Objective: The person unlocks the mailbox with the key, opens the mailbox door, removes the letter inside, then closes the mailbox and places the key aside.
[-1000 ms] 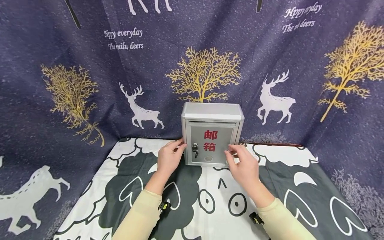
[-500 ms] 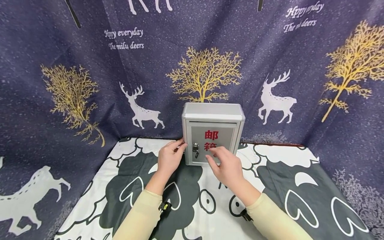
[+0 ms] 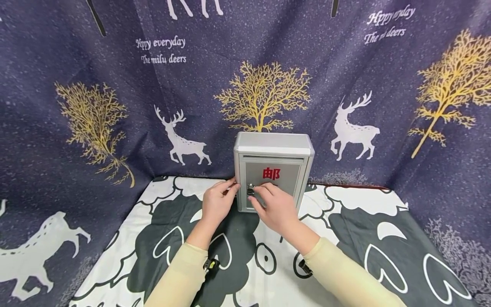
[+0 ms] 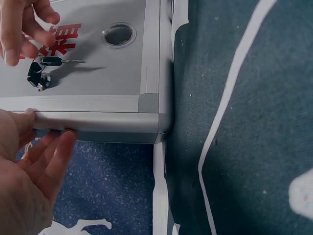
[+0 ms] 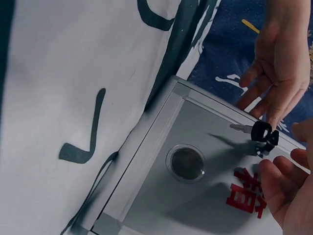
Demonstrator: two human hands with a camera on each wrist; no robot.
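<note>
A silver metal mailbox (image 3: 274,143) with red characters and a slot under its top stands upright at the back of the cloth. My left hand (image 3: 218,199) holds its left side; in the left wrist view the thumb lies along the front edge and the fingers are against the side. From the lock (image 4: 44,81) on the door hang black-headed keys (image 5: 261,131), one with its blade sticking out. My right hand (image 3: 278,209) is in front of the door, thumb and fingers spread around the keys, with a gap to them in the right wrist view. It hides the lower red character in the head view.
A white and dark cartoon-print cloth (image 3: 264,285) covers the table. Behind the mailbox hangs a dark blue curtain (image 3: 245,25) printed with deer and golden trees. Low on the mailbox door is a round window (image 5: 186,163).
My right hand has moved left across the mailbox door, from its right edge to the keys at the lock. The left hand has stayed on the mailbox's left side.
</note>
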